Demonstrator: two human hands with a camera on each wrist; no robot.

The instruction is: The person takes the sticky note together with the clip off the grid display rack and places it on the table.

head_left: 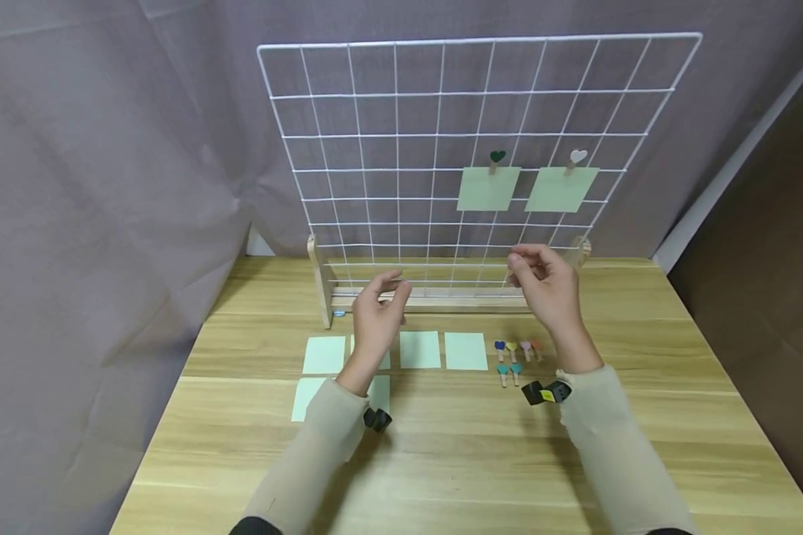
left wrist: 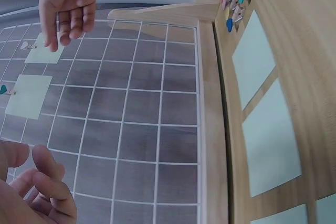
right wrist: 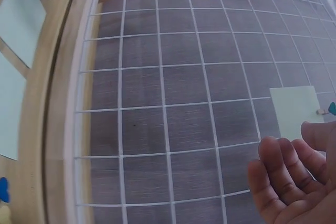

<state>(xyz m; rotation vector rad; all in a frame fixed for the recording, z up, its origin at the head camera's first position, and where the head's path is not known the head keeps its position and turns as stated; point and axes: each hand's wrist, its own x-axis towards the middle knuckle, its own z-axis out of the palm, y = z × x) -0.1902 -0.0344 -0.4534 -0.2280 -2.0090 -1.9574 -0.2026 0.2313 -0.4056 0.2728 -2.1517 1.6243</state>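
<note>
Both hands hover in front of a white wire grid (head_left: pixel 396 134) and hold nothing. My left hand (head_left: pixel 378 316) (left wrist: pixel 39 192) is above the row of notes, fingers loosely bent, thumb apart from the fingertips. Higher up, on the right side, my right hand (head_left: pixel 552 293) (right wrist: pixel 296 182) is near the grid's lower part, fingers relaxed. Two pale green paper notes hang on the grid: one note (head_left: pixel 487 192) under a dark green heart clothespin (head_left: pixel 497 157), another note (head_left: pixel 562 192) under a white heart clothespin (head_left: pixel 578 157).
Several pale green notes (head_left: pixel 466 351) lie in two rows on the wooden table (head_left: pixel 455 461), partly hidden by the left arm. Small heart clothespins (head_left: pixel 511 348) in several colours lie to their right. A wooden stand (head_left: pixel 435 305) holds the grid; grey cloth (head_left: pixel 140 148) hangs behind.
</note>
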